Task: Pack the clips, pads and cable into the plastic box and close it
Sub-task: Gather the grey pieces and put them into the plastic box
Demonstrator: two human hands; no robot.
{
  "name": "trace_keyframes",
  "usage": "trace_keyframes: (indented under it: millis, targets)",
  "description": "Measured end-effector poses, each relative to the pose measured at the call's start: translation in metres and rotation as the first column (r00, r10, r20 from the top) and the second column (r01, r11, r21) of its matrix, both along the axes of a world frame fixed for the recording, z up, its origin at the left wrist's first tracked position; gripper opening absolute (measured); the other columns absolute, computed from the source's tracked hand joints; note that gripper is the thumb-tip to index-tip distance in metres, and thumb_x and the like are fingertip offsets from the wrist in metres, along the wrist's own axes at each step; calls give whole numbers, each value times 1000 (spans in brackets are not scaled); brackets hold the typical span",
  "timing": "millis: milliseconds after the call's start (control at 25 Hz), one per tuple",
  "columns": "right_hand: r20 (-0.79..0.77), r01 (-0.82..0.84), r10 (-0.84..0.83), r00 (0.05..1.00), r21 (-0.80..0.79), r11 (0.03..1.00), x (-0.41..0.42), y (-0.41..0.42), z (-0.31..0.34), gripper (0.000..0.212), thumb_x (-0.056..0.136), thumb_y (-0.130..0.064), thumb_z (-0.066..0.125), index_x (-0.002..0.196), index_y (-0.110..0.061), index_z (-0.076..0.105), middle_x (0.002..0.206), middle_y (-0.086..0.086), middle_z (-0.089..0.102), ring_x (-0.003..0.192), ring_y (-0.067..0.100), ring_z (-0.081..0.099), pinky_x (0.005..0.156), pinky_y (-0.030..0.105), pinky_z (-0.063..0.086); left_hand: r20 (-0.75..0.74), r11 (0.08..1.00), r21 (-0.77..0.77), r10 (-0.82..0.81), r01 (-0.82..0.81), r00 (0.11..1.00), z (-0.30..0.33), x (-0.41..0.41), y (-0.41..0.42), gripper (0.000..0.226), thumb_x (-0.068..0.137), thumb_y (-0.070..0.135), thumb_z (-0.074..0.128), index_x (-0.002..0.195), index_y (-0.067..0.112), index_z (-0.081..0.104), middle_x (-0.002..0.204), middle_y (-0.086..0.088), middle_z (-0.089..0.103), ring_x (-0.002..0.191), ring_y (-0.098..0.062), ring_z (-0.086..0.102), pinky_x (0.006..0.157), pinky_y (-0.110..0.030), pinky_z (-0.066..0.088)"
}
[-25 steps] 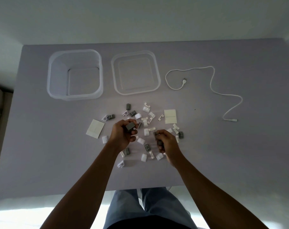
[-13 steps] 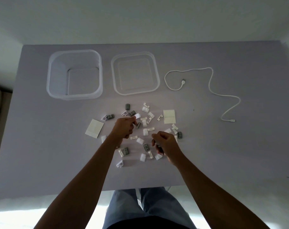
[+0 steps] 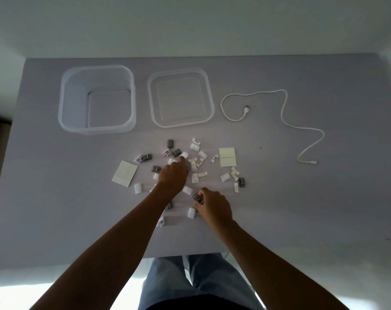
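Several white and grey clips lie scattered in the middle of the grey table. My left hand reaches into the pile, its fingertips on a white clip. My right hand is closed on a grey clip nearer to me. Two pale pads lie flat, one left and one right of the pile. The clear plastic box stands empty at the back left, its lid beside it. The white cable trails at the right.
The table's near edge runs just above my legs. A wall rises behind the table's far edge. Bare table surface stretches left of the pile and right of it below the cable.
My left hand has moved forward from the pile's centre onto a white clip at its far side. My right hand has shifted slightly toward me and picked at a grey clip.
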State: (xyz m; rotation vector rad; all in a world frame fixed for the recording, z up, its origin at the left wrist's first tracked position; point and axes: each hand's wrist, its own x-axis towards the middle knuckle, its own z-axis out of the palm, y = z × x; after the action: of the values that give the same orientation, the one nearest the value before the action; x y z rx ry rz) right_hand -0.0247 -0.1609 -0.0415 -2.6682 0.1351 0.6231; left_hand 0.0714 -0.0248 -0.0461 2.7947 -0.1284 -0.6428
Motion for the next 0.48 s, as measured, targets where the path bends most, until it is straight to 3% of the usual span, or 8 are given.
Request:
trace_keyframes:
  millis: [80,120,160,200,280,320,400,480]
  targets:
    - [0,98,-99,995,164,982,2,-2,2,23,88,-33,69,102,-15,67,96,0,73,83,13,67,72,23,51,-127,967,-182,155,-176,980,6,2,3,26,100,30,41,110,7,48,91,-15,64,78,-29,62,63,-36,47]
    - [-40,202,-200,979,330,922,4,-5,5,20,86,-30,71,96,-13,69,89,0,73,75,10,65,70,21,51,-243,894,-303,262,-330,934,12,3,6,22,99,28,42,104,8,50,84,-12,61,71,-24,58,59,-33,44]
    - [-136,331,-305,943,508,796,7,-9,9,17,86,-27,72,91,-11,70,80,2,72,67,10,63,65,21,50,-398,751,-417,355,-512,846,19,3,10,19,98,25,42,95,10,52,76,-9,57,63,-20,52,54,-31,41]
    - [-279,460,-372,885,643,612,9,-13,17,16,87,-25,71,88,-9,70,74,5,70,61,11,60,59,21,49,-570,552,-488,385,-676,726,28,1,16,20,97,23,41,85,12,52,68,-6,52,55,-17,44,48,-27,36]
    - [-542,645,-373,753,719,258,12,-21,34,16,91,-25,66,86,-10,67,66,7,63,54,14,52,45,21,40,-779,190,-502,325,-844,536,46,-7,29,24,94,23,40,71,18,45,59,-2,45,47,-13,31,43,-23,25]
    - [-618,689,-339,709,708,152,13,-23,41,17,93,-27,63,85,-13,64,65,6,60,52,13,48,42,21,36,-824,47,-491,297,-870,482,54,-11,37,22,92,22,40,70,19,43,59,-3,46,45,-11,29,42,-22,22]
    - [-681,716,-272,680,696,49,18,-24,49,18,95,-30,60,82,-17,59,62,3,55,49,11,42,40,20,32,-873,-165,-453,279,-876,399,62,-16,51,19,88,15,42,69,18,42,65,-7,54,39,-9,29,36,-19,22]
    - [-703,721,-225,674,693,-7,24,-17,54,20,95,-25,57,76,-19,55,60,3,49,46,10,34,39,20,26,-893,-263,-428,273,-865,358,69,-19,63,20,86,8,41,68,18,41,65,-7,57,35,-8,27,32,-17,20]
